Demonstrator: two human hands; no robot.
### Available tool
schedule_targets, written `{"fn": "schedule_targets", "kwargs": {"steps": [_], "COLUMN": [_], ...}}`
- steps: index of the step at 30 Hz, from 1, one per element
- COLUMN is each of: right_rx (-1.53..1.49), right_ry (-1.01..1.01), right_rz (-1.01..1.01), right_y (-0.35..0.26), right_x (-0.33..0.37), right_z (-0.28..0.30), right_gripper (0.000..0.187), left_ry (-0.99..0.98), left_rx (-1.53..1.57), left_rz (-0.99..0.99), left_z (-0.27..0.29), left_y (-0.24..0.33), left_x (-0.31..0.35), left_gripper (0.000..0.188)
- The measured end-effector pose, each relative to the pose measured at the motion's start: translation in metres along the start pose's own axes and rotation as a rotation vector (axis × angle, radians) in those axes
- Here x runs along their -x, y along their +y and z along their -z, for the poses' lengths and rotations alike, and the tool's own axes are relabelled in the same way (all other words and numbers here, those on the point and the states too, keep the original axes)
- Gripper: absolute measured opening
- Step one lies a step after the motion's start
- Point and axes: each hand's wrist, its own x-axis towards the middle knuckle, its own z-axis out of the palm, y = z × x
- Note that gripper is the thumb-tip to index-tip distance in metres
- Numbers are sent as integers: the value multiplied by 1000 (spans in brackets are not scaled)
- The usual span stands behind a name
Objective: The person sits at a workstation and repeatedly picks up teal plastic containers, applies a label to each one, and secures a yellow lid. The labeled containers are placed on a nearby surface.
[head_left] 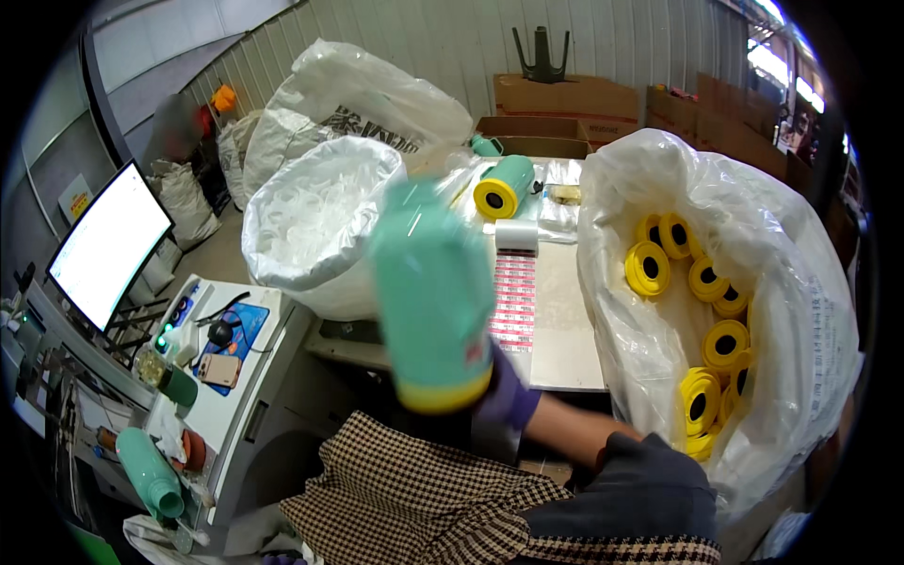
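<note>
One teal bottle with a yellow base (431,297) fills the middle of our view, blurred and held upright in front of us. Our right hand (504,395), in a purple glove, grips it from below and behind, fingers wrapped around the yellow end; the bare forearm runs back to a dark sleeve at the lower right. Our left hand is out of sight, so we cannot tell how it stands.

Two big white plastic sacks flank the bottle. The sack on the left (315,221) holds pale, clear-looking pieces that we cannot make out. The sack on the right (800,282) stands open and holds many yellow caps (702,395) with dark centre holes, piled against its inner wall.

Between the sacks lies a grey table (565,330). On it a roll of labels (516,237) is unwound toward us in a strip of pink tags. Behind the roll another teal bottle (504,185) lies on its side, its yellow end facing us.

At the far left a lit monitor (108,245) stands above a white machine top (250,372), where a phone (219,369) rests. A third teal bottle (149,473) lies near the lower left edge. Checked cloth (414,499) covers our lap.
</note>
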Motion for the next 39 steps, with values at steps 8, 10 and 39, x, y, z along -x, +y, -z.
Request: {"fn": "schedule_targets", "kwargs": {"steps": [8, 10, 39], "right_rx": [274, 413, 1541], "right_ry": [-177, -288, -139], "right_rz": [655, 561, -328], "right_y": [-375, -373, 123], "right_x": [-196, -217, -46], "right_z": [-81, -89, -27], "right_gripper": [37, 34, 29], "left_ry": [-60, 14, 1193], "left_rx": [-223, 9, -151], "left_rz": [-58, 224, 523], "left_z": [-9, 3, 413], "left_y": [-52, -72, -392], "left_x": [8, 19, 57], "left_gripper": [35, 29, 52]}}
